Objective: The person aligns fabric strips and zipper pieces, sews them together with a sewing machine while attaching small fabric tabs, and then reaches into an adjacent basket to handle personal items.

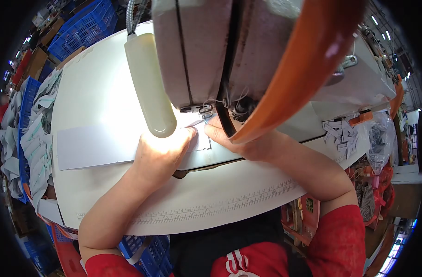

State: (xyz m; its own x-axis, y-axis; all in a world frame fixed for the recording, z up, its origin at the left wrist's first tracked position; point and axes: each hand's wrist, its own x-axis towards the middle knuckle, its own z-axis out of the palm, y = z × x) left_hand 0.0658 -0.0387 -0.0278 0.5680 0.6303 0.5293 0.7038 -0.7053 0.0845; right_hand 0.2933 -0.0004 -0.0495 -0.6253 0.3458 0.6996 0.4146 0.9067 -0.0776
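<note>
A sewing machine head (197,55) stands over the white table. My left hand (161,152) is bent at the needle area, its thumb and fingers closed on a small white piece (201,142) with a dark-edged border. Lamp glare washes out part of that hand. My right hand (248,145) reaches in from the other side, its fingertips pinched at the same piece beside the presser foot (206,114). An orange curved part (294,74) of the machine hides some of the right fingers. Left of my left hand lies a long white sheet (95,147).
A pale lamp (148,87) hangs close above my left hand. White cut pieces (341,137) lie in a pile at the right, by a clear plastic bag (381,141). Grey-white fabric (37,143) is heaped at the left. A printed ruler (211,201) runs along the table's front.
</note>
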